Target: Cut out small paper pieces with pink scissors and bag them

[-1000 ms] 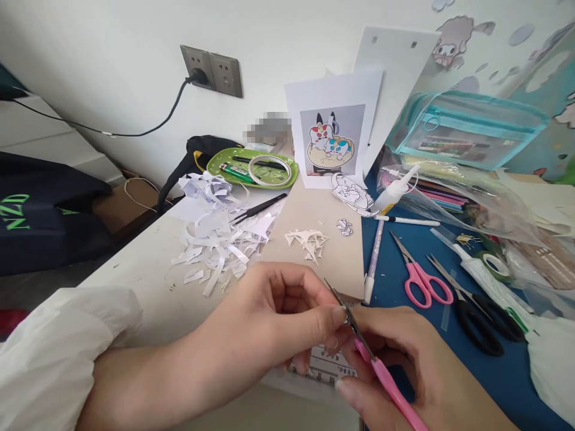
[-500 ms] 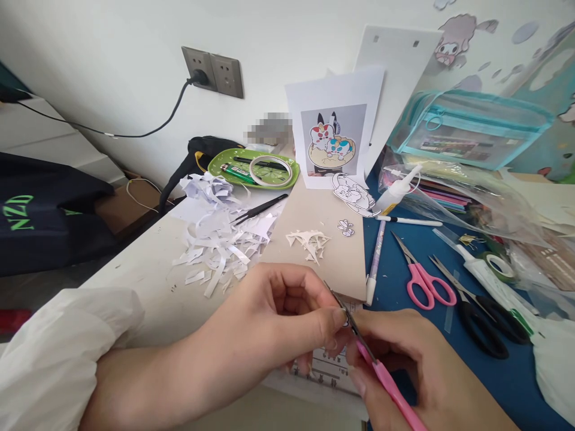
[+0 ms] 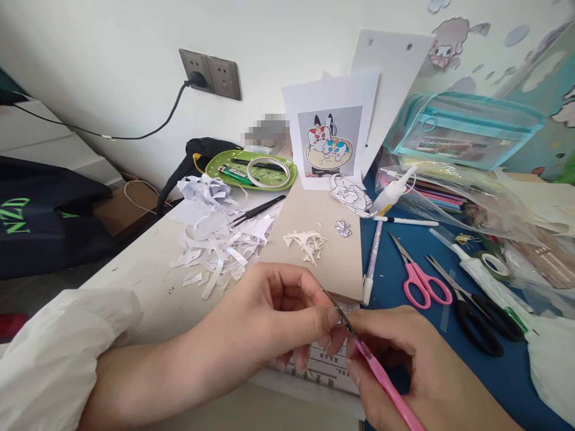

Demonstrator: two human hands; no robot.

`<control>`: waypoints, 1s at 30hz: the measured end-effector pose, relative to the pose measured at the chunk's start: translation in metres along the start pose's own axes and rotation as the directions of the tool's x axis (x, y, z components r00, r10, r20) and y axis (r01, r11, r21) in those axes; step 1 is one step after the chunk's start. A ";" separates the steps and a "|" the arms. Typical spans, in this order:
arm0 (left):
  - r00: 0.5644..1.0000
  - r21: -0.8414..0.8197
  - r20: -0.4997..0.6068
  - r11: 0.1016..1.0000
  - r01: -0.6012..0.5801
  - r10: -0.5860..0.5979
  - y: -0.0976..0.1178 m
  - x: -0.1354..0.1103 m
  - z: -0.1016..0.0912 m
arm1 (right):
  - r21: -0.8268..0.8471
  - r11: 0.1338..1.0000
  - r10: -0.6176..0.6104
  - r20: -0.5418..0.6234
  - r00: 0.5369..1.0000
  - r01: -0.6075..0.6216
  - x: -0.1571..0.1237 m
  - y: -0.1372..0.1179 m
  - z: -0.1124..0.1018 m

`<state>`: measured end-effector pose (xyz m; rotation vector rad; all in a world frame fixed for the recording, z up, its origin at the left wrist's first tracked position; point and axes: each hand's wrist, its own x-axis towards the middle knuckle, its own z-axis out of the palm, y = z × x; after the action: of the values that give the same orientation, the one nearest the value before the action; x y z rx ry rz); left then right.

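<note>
My left hand [image 3: 287, 317] pinches a small white paper cut-out [image 3: 340, 321] between thumb and fingers; most of the piece is hidden. In my right hand [image 3: 404, 353] are pink-handled scissors [image 3: 381, 377], seen edge-on. Their thin dark blades point up and left and lie right against the paper beside my left thumb. Both hands hover over the near edge of the desk. Just beyond them, on a beige board [image 3: 309, 206], are white offcuts [image 3: 308, 244] and a small printed cut-out [image 3: 342, 228]. A larger outline cut-out [image 3: 350, 196] leans by the glue bottle [image 3: 395, 193].
Paper scraps [image 3: 220, 239] and black tweezers [image 3: 258, 211] lie left of the board. Behind are a green tray [image 3: 215, 164] and a propped-up printed picture [image 3: 330, 131]. To the right lie another pair of pink scissors [image 3: 424, 284], black scissors [image 3: 478, 323] and a pen [image 3: 372, 263].
The view has shifted slightly. Both hands keep nearly the same pose, with the scissors still at the small paper piece.
</note>
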<state>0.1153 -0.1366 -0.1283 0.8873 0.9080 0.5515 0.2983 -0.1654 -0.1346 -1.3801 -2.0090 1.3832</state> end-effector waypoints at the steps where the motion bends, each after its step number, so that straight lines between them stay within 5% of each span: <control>1: 1.000 -0.005 -0.001 1.000 -0.002 0.002 0.000 0.000 0.000 | 0.012 1.000 -0.001 0.002 1.000 0.001 0.001 -0.001 0.000; 8: 0.999 -0.051 0.018 0.997 -0.050 0.051 -0.003 0.003 0.000 | 0.101 0.995 0.025 0.006 1.000 -0.025 0.003 -0.002 0.000; 19: 0.996 -0.126 -0.020 0.988 -0.091 0.090 -0.008 0.007 0.002 | -0.093 0.994 -0.071 -0.158 0.985 0.057 0.004 0.010 0.006; 23: 0.996 -0.059 -0.007 0.994 -0.090 0.090 -0.007 0.005 0.003 | 0.005 0.999 -0.035 -0.083 0.996 0.035 0.000 0.007 0.005; 30: 0.996 0.001 0.007 0.996 -0.084 0.084 -0.002 0.004 0.001 | 0.083 0.996 0.052 -0.150 0.987 -0.040 -0.005 0.001 0.002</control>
<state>0.1180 -0.1356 -0.1316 0.9314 0.8682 0.6201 0.2996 -0.1702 -0.1353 -1.4579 -1.8167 1.3196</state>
